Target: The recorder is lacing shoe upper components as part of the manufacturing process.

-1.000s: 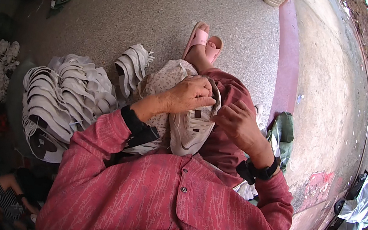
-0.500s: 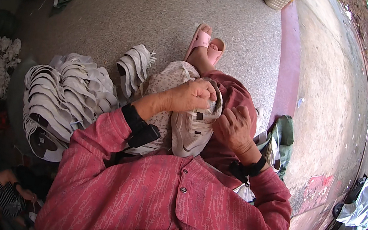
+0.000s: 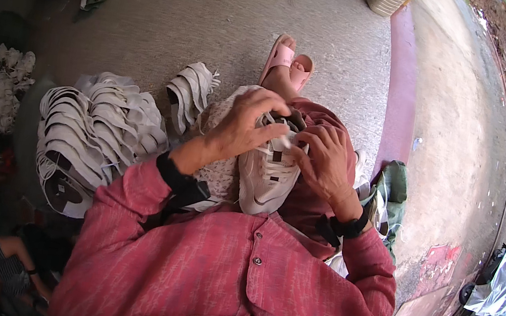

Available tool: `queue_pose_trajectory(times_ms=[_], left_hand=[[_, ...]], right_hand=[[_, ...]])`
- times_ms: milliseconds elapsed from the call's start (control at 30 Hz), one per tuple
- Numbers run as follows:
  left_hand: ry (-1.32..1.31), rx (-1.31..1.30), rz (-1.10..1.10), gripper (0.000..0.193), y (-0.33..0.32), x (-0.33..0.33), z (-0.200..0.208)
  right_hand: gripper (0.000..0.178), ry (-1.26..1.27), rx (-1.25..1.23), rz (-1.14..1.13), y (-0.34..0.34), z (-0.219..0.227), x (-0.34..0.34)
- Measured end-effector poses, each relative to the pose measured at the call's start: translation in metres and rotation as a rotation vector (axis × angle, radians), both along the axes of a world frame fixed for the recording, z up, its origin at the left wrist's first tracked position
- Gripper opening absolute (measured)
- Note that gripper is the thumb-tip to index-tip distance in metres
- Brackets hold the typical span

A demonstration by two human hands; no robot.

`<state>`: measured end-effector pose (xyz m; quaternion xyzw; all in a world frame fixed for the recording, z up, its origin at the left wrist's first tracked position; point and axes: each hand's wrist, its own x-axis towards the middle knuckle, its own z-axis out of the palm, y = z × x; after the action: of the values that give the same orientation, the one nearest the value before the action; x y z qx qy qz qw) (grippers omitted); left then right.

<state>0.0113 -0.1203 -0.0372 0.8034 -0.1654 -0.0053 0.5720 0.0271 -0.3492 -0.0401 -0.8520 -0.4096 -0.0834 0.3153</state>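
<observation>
A white sneaker upper (image 3: pixel 262 183) with a mesh front and dark patches under its lacing rests on my lap, toe toward me. My left hand (image 3: pixel 247 121) is at its collar, thumb and fingers bent around a white shoelace (image 3: pixel 286 141). Across from it, my right hand (image 3: pixel 328 163) pinches at the same lace with thumb and curled fingers. Blur and the fingers partly hide the lace ends. Beyond the hands, the dark lining (image 3: pixel 295 120) shows in the upper's opening.
Stacked white shoe uppers (image 3: pixel 91 132) lie at my left, with a smaller stack (image 3: pixel 190 92) ahead of them. A green bag (image 3: pixel 392 183) is by my right knee. Pink slippers (image 3: pixel 280 56) are on my feet. Another person's arm (image 3: pixel 19 253) shows at lower left.
My hands were in tight fists spread at the lacing; now they have come closer together over the collar, with fingers less curled and the lace between them.
</observation>
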Motion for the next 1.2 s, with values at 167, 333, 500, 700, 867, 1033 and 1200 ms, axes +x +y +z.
queue_pose_trajectory(times_ms=[167,333,500,700,867,1033,1200], left_hand=[[0.733,0.142,0.015,0.034,0.043,-0.051,0.000],[0.987,-0.819,-0.052,0.045,0.047,-0.087,-0.020],[0.834,-1.404,0.174,0.035,0.036,-0.071,-0.034],[0.499,-0.943,0.073,0.028,0.066,-0.081,0.014],[0.354,-0.914,0.303,0.029,0.093,-0.088,0.025],[0.138,-0.994,0.389,0.026,0.134,-0.100,0.034],[-0.030,-1.157,0.504,0.015,0.157,-0.118,0.051]], right_hand=[[0.022,-0.042,-0.153,-0.020,0.009,-0.022,0.004],[0.013,0.519,0.332,-0.019,0.009,-0.016,-0.016],[0.033,1.097,0.850,-0.175,-0.038,0.015,-0.021],[0.032,0.931,1.165,-0.225,-0.163,0.016,-0.031],[0.017,0.111,-0.263,-0.872,-0.208,-0.025,-0.039],[0.012,0.335,0.184,-0.378,-0.109,0.004,-0.014],[0.015,0.207,0.123,0.175,-0.010,0.014,0.003]])
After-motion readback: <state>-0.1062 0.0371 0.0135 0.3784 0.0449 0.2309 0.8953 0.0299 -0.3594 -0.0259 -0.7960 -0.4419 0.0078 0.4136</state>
